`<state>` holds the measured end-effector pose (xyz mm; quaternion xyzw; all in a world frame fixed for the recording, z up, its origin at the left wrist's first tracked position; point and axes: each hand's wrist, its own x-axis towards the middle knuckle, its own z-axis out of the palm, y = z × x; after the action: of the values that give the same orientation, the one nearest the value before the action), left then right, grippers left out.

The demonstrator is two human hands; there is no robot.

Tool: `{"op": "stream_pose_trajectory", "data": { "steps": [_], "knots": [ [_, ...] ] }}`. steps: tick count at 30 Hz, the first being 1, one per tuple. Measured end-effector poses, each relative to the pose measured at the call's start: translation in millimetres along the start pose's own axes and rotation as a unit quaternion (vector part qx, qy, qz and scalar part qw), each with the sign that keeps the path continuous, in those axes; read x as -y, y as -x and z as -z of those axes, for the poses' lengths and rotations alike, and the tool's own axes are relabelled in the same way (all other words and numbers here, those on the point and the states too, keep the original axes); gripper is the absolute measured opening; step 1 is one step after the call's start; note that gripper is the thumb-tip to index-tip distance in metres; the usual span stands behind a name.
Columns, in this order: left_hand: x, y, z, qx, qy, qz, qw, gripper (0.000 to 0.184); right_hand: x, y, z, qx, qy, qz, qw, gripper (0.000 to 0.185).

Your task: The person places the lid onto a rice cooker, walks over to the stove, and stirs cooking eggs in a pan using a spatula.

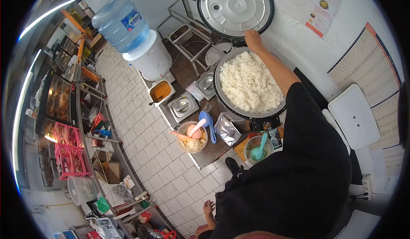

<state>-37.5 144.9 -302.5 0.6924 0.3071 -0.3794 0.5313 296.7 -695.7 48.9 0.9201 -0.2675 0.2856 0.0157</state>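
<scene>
My right hand [253, 39] reaches over the rice and grips the lower rim of the raised round metal lid [235, 7]. Its fingertips are partly hidden. Under my forearm, a large round cooker [218, 87] is heaped with white rice [247, 83]. Low in the view, my left hand [209, 207] hangs beside my body with loosely curled fingers and nothing in it. A bowl [206, 144] with pink utensils stands near the counter's corner. Beside it are a blue scoop [206, 118] and a silver packet [227, 129].
Lidded steel containers [183, 106] and a pan of orange sauce [161, 92] line the counter [205, 155]. A water dispenser [151, 57] stands behind them. A tub with a teal utensil [259, 148] is near my body. Shelves [100, 130] run along the left, across the tiled floor.
</scene>
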Motion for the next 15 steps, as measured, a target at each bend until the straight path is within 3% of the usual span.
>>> {"op": "stream_pose_trajectory", "data": {
  "steps": [4,10,13,15],
  "knots": [
    [-7.9,-2.4,-3.0,-0.003,0.014,-0.004,1.000,0.039,19.6,-3.9,-4.6,0.004,-0.031,-0.035,0.999,0.015],
    [-11.9,-6.0,-5.2,0.021,-0.006,0.001,1.000,0.042,39.4,-1.5,-13.4,-0.031,-0.078,0.002,0.996,0.015],
    [-9.5,-10.3,-3.2,0.011,0.008,0.000,1.000,0.041,46.8,-8.5,-0.2,0.048,-0.063,0.009,0.997,0.014],
    [-8.6,-12.8,-1.8,0.010,0.007,0.005,1.000,0.042,56.3,-10.5,-11.1,0.015,-0.120,0.038,0.992,0.016]
  ]
}}
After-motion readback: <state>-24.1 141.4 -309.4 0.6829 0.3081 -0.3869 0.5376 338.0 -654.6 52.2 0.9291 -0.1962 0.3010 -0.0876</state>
